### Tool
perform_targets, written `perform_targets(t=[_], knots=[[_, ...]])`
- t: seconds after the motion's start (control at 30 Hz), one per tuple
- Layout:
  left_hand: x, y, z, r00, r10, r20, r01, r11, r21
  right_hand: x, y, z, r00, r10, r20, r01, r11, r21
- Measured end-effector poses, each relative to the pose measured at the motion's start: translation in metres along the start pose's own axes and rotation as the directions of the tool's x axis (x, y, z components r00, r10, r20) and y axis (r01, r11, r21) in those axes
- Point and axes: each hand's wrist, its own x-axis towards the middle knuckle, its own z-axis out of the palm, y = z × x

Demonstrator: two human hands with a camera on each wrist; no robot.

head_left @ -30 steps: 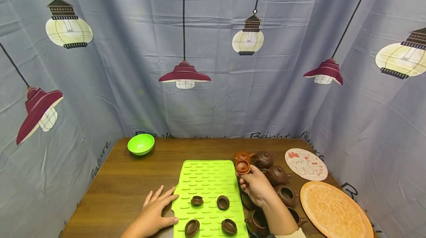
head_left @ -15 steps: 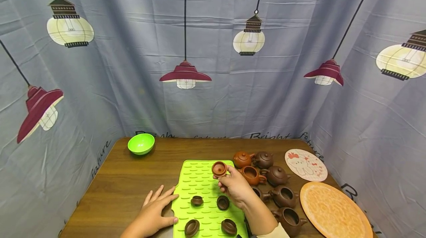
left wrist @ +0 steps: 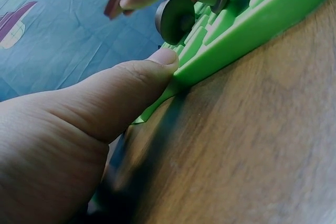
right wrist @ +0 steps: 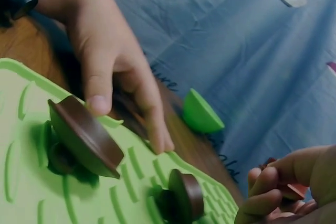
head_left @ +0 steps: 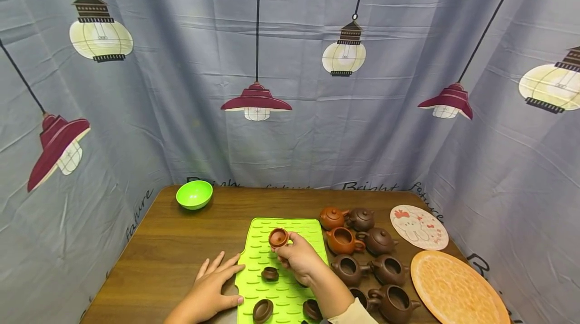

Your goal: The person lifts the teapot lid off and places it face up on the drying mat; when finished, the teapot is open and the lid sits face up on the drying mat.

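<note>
My right hand (head_left: pixel 300 259) pinches a reddish-brown teapot lid (head_left: pixel 278 237) between thumb and fingers, its hollow underside facing the head camera. The lid hangs over the upper half of the lime-green ridged mat (head_left: pixel 308 228). On the mat lie several dark brown lids, among them a small lid (head_left: pixel 270 274) near the middle and a larger lid (head_left: pixel 263 310) at the lower left. Another dark lid (head_left: pixel 311 309) is partly covered by my right forearm. My left hand (head_left: pixel 209 286) rests with spread fingers at the mat's left edge, its thumb touching the rim in the left wrist view.
Right of the mat stand several teapots: a lidless reddish teapot (head_left: pixel 343 240), a lidded reddish teapot (head_left: pixel 332 217), lidded dark teapots (head_left: pixel 378 240) and lidless dark teapots (head_left: pixel 395 304). Two round placemats, one pink (head_left: pixel 419 227), one orange (head_left: pixel 457 286), lie farther right. A green bowl (head_left: pixel 194 194) sits back left.
My right hand has carried the reddish lid leftward from beside the teapots to over the mat, uncovering the lidless reddish teapot and others behind it. My left hand stays at the mat's edge.
</note>
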Motion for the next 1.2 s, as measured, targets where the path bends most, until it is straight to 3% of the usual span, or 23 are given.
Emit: perform_targets(t=[0.43,0.77,0.93,1.2], knots=[[-0.001,0.000,0.001,1.000,-0.012,0.008,0.012,1.000,-0.001,0.012,0.016,0.018,0.993,0.105,-0.057,-0.113,0.980,-0.162],[0.000,0.002,0.002,1.000,-0.014,0.002,0.014,1.000,0.014,0.013,0.017,0.018,0.986,0.127,-0.108,-0.153,0.947,-0.283],[0.001,0.003,0.000,1.000,-0.014,0.013,0.014,1.000,0.000,0.011,0.014,0.017,0.986,0.112,-0.125,-0.146,0.941,-0.307],[0.000,0.003,-0.001,1.000,-0.015,-0.001,0.015,1.000,0.003,-0.003,-0.004,0.009,0.985,0.000,-0.170,-0.069,0.914,-0.401]])
